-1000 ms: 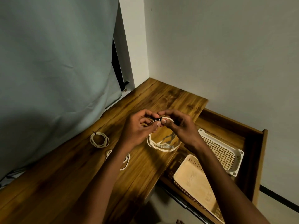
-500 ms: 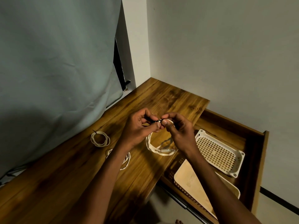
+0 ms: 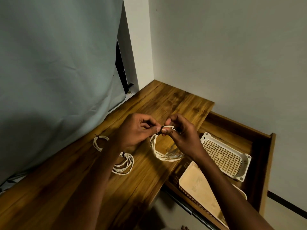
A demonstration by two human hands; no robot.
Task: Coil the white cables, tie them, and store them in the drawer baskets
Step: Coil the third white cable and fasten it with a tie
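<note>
White coiled cable point(image 3: 163, 151), frame centre: pinched at its black tie point(image 3: 159, 132) by left hand point(image 3: 134, 130) and right hand point(image 3: 181, 133); two tied white coils point(image 3: 123, 165) lower left; cream mesh baskets point(image 3: 226, 156) right.

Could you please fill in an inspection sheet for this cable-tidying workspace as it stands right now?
Surface: wooden desktop, dim light.
Job's things: held coil raised over the desk edge; black tie at its top; two white baskets in the open drawer.
Clutter: nothing seen.
Grips: left hand and right hand both pinch the coil's top.
Cables: two tied coils lie on the desk.
Surroundings: grey curtain, white wall.
</note>
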